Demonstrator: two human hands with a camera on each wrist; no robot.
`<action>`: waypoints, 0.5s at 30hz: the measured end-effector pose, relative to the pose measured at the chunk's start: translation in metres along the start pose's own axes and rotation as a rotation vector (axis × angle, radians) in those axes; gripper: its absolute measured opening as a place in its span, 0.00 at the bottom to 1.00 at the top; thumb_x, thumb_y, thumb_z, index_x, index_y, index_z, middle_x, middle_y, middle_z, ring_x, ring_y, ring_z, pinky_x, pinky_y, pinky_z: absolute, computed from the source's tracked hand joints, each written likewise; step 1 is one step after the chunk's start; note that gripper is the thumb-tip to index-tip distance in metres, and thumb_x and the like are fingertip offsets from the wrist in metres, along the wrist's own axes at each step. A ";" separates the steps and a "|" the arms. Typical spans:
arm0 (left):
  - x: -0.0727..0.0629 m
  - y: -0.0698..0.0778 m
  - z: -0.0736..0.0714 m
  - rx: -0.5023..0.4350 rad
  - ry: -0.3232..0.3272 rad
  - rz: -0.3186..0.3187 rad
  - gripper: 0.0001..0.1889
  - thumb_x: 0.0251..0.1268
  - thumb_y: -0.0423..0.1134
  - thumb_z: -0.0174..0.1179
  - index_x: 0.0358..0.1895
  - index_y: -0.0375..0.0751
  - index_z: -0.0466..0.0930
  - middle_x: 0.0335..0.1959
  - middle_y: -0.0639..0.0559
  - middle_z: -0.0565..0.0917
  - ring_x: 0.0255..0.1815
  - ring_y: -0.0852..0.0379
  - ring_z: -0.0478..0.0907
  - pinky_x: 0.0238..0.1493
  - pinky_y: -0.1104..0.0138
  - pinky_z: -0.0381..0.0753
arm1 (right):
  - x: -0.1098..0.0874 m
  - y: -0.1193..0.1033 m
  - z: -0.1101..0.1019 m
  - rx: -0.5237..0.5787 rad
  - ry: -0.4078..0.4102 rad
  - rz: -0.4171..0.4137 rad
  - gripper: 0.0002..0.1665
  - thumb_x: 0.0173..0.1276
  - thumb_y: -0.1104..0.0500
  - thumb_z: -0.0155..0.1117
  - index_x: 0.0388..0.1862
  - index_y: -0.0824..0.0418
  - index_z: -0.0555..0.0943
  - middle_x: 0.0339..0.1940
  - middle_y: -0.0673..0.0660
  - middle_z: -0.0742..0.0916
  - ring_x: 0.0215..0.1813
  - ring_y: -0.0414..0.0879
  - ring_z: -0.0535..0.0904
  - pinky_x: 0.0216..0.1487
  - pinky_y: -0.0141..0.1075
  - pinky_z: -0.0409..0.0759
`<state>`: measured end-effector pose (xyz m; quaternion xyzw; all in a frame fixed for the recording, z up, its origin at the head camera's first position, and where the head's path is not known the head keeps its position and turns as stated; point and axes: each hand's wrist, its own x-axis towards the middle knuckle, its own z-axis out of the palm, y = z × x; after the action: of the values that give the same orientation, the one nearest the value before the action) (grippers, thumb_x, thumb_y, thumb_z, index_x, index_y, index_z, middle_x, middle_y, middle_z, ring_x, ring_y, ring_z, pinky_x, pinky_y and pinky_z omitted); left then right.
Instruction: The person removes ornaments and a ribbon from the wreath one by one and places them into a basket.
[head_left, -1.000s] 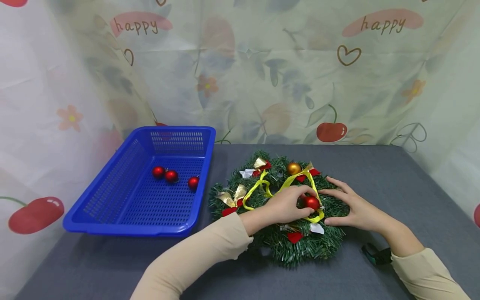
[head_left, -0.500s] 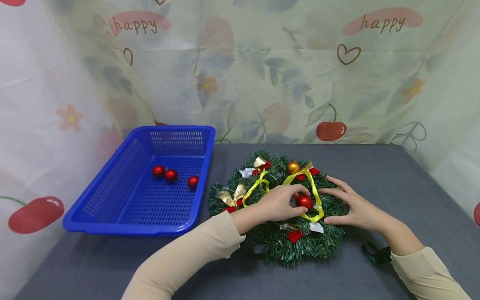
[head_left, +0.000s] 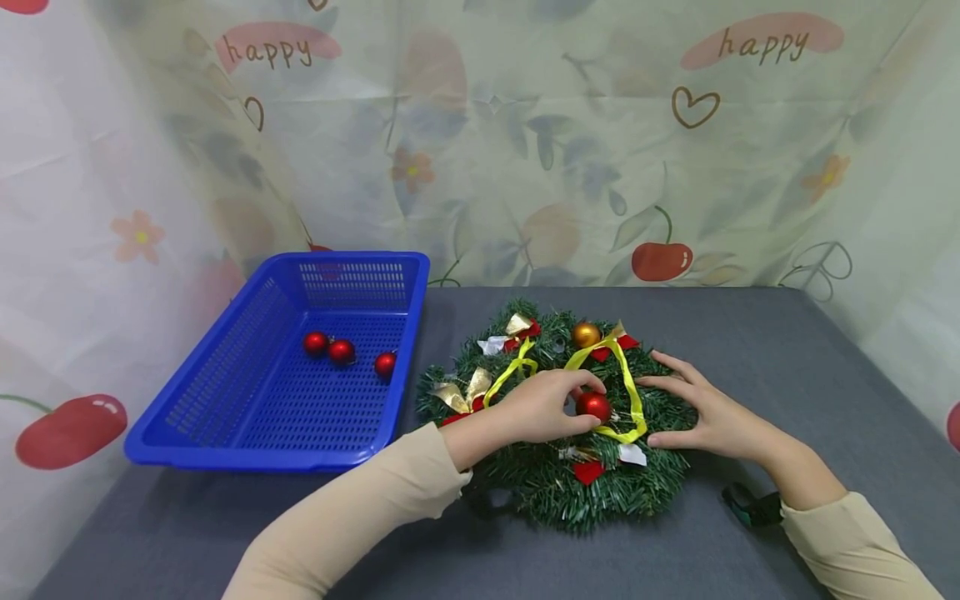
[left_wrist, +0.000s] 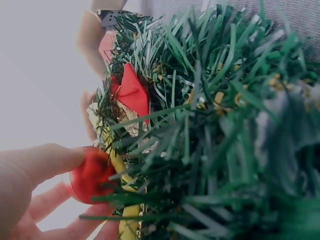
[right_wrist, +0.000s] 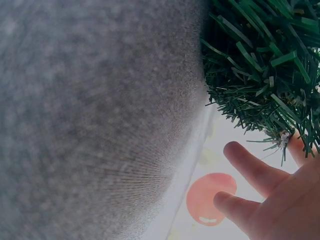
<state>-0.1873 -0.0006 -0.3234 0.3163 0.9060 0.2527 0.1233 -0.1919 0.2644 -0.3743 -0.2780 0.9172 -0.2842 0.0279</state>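
Note:
My left hand [head_left: 540,406] pinches a shiny red Christmas ball [head_left: 594,407] between thumb and fingers, over the middle of a green wreath [head_left: 600,500]. In the left wrist view the red ball [left_wrist: 92,175] sits right beside a yellow ribbon [left_wrist: 131,220] and the green tinsel. On the wreath's right edge rests my right hand [head_left: 708,421], its fingers spread and mostly straight. The right wrist view has these fingers [right_wrist: 255,170] beside the wreath's outer needles. A gold ball [head_left: 587,335] and red, gold and white bows decorate the wreath.
To the left of the wreath stands a blue plastic basket [head_left: 262,458] with 3 red balls [head_left: 342,352] in it. A grey cloth [head_left: 720,333] covers the table. Printed curtains [head_left: 495,150] hang behind and at both sides.
My left hand has drawn the red ball leftward across the wreath, away from the right hand. The right hand has stayed at the wreath's edge.

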 end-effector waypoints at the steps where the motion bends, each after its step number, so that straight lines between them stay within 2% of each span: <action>1: -0.001 0.000 0.000 0.004 0.000 0.000 0.20 0.63 0.45 0.59 0.58 0.50 0.73 0.44 0.52 0.83 0.31 0.65 0.74 0.30 0.76 0.71 | 0.000 0.000 0.000 0.000 0.000 -0.001 0.41 0.54 0.48 0.72 0.65 0.56 0.68 0.74 0.65 0.54 0.70 0.70 0.54 0.54 0.69 0.64; 15: -0.012 -0.008 -0.006 -0.015 0.016 0.005 0.18 0.63 0.44 0.59 0.56 0.50 0.75 0.45 0.51 0.83 0.22 0.64 0.71 0.29 0.74 0.70 | 0.000 -0.003 0.000 -0.003 0.003 -0.007 0.41 0.53 0.48 0.72 0.65 0.57 0.68 0.73 0.67 0.55 0.69 0.71 0.54 0.53 0.69 0.65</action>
<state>-0.1842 -0.0163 -0.3219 0.3156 0.9042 0.2625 0.1177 -0.1903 0.2623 -0.3721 -0.2809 0.9166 -0.2833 0.0250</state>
